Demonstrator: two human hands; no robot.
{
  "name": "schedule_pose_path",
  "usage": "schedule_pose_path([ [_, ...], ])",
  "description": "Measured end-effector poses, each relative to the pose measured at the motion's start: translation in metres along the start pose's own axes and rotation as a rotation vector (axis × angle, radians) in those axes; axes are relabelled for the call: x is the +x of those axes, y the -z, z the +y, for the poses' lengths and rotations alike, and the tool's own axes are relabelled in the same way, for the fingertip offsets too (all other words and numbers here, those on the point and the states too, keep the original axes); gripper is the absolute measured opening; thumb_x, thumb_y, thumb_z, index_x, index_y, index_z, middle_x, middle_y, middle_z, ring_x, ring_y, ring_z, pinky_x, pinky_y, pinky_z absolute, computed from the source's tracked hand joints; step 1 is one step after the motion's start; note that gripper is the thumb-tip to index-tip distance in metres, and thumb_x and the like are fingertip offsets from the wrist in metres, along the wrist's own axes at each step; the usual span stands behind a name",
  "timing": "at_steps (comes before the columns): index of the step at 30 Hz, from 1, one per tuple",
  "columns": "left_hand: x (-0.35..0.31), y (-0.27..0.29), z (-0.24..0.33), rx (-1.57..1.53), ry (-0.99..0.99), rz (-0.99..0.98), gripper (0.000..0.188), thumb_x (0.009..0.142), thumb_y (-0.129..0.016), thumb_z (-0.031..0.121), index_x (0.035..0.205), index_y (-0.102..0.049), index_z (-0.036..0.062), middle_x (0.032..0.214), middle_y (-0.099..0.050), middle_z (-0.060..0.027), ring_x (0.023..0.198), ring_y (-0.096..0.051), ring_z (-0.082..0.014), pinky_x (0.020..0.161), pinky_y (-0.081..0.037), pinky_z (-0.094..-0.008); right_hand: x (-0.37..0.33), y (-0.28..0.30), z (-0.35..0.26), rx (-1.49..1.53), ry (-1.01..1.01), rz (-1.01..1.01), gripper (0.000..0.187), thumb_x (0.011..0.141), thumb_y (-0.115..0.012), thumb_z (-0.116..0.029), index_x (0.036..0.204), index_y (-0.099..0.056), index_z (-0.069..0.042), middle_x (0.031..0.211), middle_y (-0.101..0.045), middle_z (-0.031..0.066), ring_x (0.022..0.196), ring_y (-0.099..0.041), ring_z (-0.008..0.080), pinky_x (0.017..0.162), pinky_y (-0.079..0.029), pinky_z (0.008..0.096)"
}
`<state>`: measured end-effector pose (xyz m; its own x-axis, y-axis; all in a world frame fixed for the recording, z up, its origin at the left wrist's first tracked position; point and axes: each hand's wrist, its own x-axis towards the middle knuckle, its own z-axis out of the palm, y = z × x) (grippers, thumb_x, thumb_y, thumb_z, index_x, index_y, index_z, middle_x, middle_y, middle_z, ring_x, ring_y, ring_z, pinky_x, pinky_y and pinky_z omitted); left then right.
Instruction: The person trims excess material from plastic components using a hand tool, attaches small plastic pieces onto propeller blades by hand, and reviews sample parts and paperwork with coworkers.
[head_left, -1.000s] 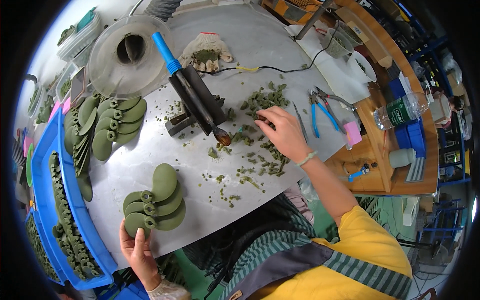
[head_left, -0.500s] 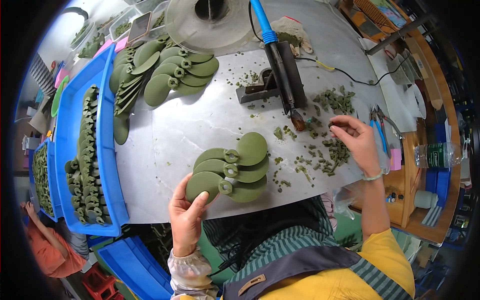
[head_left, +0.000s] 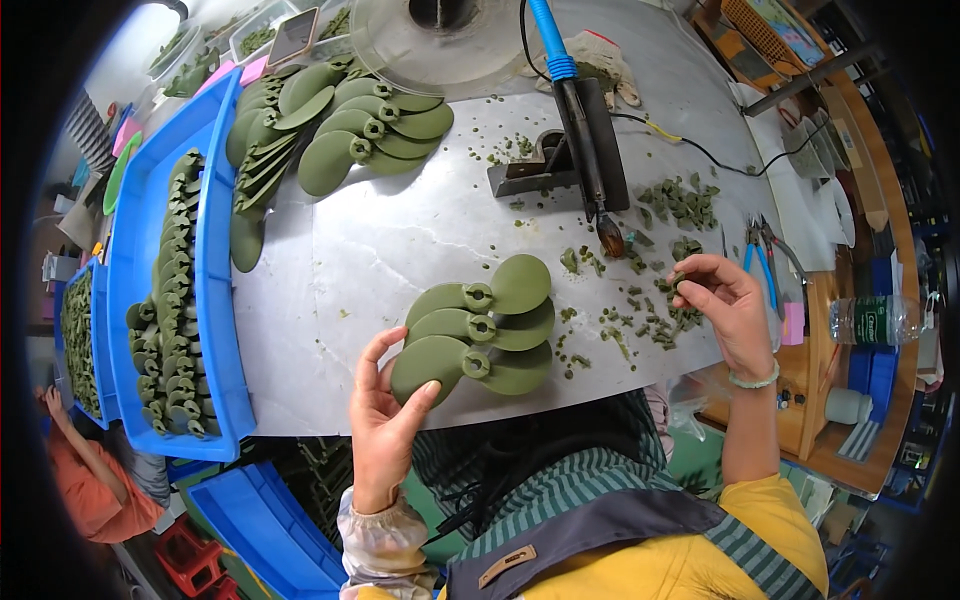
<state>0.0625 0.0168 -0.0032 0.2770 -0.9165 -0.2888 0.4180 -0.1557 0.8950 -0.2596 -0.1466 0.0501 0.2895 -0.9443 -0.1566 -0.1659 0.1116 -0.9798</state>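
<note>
Olive-green propeller-shaped pieces, three in an overlapping set, are held at the near edge of the grey surface, the left hand pinching the nearest blade, its thumb on top. Whether the set touches the surface cannot be told. Opposite, the right hand has thumb and forefinger closed on a small green bit, well apart from the set. Done so far, by appearances: three pieces lined up hub by hub, with fanned stacks beside the blue tray. Left over: the pinched bit, unattached, and scattered loose bits near a blue-handled heating tool. Whether the three are joined is unclear.
</note>
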Motion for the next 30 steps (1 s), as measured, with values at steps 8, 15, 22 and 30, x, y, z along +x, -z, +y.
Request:
schedule_pose_path([
  [8,-0.003,-0.007,-0.006,-0.020,0.039,-0.038,0.067,0.085,-0.066,-0.009,0.144,-0.035,0.0014,0.124,-0.062,-0.0159,0.111,-0.062,-0.0197,0.093,-0.051,-0.0286,-0.007,-0.010,-0.011,0.030,-0.034,-0.022,0.019,0.091,-0.066,0.000,0.110,-0.067,0.003,0.098,-0.069,0.0069,0.083,-0.067,0.0129,0.077,-0.055,0.0256],
  [15,-0.010,-0.011,-0.014,0.085,-0.076,0.009,0.066,0.085,-0.065,-0.009,0.143,-0.034,0.0019,0.122,-0.062,-0.0144,0.113,-0.061,-0.0192,0.097,-0.048,-0.0294,-0.003,-0.021,-0.016,0.051,-0.064,-0.010,0.020,0.089,-0.067,0.002,0.110,-0.068,0.003,0.097,-0.069,0.0062,0.084,-0.067,0.0126,0.077,-0.055,0.0252],
  [22,-0.009,-0.012,-0.017,0.082,-0.072,0.020,0.066,0.085,-0.064,-0.010,0.143,-0.034,0.0010,0.121,-0.061,-0.0135,0.112,-0.060,-0.0187,0.097,-0.048,-0.0293,0.005,-0.039,-0.019,-0.122,0.074,0.037,0.019,0.089,-0.068,0.001,0.108,-0.069,0.001,0.094,-0.069,0.0039,0.083,-0.065,0.0106,0.075,-0.052,0.0236],
  [30,-0.009,-0.020,-0.013,0.115,-0.097,0.001,0.064,0.086,-0.062,-0.013,0.142,-0.032,-0.0017,0.126,-0.059,-0.0165,0.113,-0.059,-0.0192,0.096,-0.047,-0.0284,0.024,-0.052,-0.022,-0.677,0.426,0.103,0.015,0.083,-0.071,0.001,0.098,-0.069,0.001,0.091,-0.068,0.0094,0.077,-0.066,0.0168,0.067,-0.052,0.0270],
])
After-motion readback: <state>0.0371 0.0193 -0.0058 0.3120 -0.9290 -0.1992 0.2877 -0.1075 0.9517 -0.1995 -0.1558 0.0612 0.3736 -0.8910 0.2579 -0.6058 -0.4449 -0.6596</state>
